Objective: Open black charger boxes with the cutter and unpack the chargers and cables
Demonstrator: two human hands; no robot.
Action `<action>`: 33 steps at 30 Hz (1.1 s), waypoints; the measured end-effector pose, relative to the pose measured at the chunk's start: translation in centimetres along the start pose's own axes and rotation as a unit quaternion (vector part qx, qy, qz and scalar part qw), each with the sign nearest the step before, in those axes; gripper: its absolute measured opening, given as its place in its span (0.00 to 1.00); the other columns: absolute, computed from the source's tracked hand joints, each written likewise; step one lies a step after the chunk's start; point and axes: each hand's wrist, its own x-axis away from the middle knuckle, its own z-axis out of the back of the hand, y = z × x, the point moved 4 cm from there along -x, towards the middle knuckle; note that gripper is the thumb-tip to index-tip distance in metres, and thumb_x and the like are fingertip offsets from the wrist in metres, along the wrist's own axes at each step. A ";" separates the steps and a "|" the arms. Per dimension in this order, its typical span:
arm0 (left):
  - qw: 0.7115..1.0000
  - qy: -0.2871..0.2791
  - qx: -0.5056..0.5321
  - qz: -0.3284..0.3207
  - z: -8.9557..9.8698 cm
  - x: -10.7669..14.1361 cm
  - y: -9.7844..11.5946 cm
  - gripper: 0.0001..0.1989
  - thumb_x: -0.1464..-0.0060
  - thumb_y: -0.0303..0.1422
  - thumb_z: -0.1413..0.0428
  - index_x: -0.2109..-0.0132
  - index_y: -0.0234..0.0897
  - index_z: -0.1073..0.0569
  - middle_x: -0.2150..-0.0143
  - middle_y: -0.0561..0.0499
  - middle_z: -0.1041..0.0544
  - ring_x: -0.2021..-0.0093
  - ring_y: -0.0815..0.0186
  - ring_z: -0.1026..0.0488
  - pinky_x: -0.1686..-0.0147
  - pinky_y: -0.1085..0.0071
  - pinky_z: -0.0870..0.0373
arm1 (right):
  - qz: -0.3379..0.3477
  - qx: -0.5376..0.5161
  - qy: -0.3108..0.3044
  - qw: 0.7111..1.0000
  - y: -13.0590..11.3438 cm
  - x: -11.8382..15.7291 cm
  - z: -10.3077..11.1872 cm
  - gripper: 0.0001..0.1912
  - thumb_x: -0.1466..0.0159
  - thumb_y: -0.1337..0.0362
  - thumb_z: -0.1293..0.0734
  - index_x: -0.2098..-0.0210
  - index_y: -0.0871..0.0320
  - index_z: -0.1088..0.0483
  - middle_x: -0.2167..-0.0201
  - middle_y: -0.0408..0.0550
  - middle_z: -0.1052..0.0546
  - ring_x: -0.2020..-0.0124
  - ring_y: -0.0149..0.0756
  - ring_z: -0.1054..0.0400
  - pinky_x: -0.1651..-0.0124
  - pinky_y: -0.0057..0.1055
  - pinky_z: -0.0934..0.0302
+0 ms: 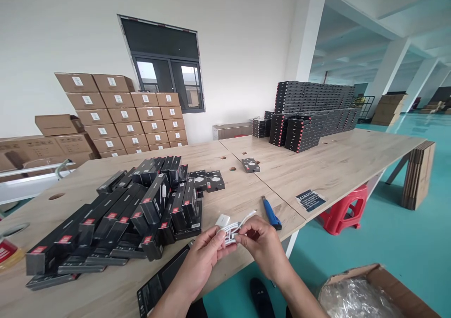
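Between my two hands is a coiled white cable (pixel 230 233), held above the table's front edge. My left hand (pixel 207 247) grips the coil with thumb and fingers. The fingers of my right hand (pixel 259 243) pinch the coil's right side, and one cable end sticks up past them. Just beyond my left fingertips sits a white charger block (pixel 222 221); whether it touches the cable, I cannot tell. A blue utility knife (pixel 270 212) lies on the table beyond my right hand. Beside my left forearm is a flat black box (pixel 165 275), partly covered by the arm.
A heap of black boxes (pixel 123 214) covers the table's left part. Stacked black boxes (pixel 313 111) stand at the far right. A small black box (pixel 250 165) lies mid-table. Below right are a red stool (pixel 347 212) and a carton of clear plastic wrap (pixel 362 299).
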 end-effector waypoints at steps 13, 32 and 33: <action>0.992 0.046 0.117 0.003 0.1 0.0 -1.1 0.13 0.45 0.43 0.35 0.65 0.37 0.22 0.53 0.45 0.18 0.49 0.55 0.23 0.43 0.55 0.29 | 0.010 -0.141 0.010 0.990 0.4 0.6 -1.3 0.12 0.38 0.52 0.26 0.63 0.53 0.26 0.68 0.45 0.29 0.68 0.35 0.35 0.66 0.32 0.38; 0.987 0.093 0.110 0.065 0.8 -0.7 -2.0 0.21 0.59 0.34 0.26 0.57 0.39 0.22 0.60 0.49 0.20 0.62 0.66 0.25 0.62 0.71 0.29 | -0.103 -0.243 -0.072 0.962 2.1 1.0 -2.7 0.22 0.43 0.45 0.24 0.65 0.58 0.24 0.73 0.45 0.24 0.72 0.32 0.34 0.66 0.30 0.38; 0.984 0.093 0.136 0.075 0.6 -0.7 -2.1 0.22 0.60 0.34 0.26 0.57 0.38 0.22 0.59 0.48 0.19 0.62 0.66 0.25 0.62 0.71 0.29 | -0.104 -0.244 -0.068 0.962 2.3 1.1 -2.7 0.22 0.43 0.45 0.24 0.65 0.59 0.24 0.73 0.45 0.24 0.72 0.32 0.34 0.66 0.30 0.38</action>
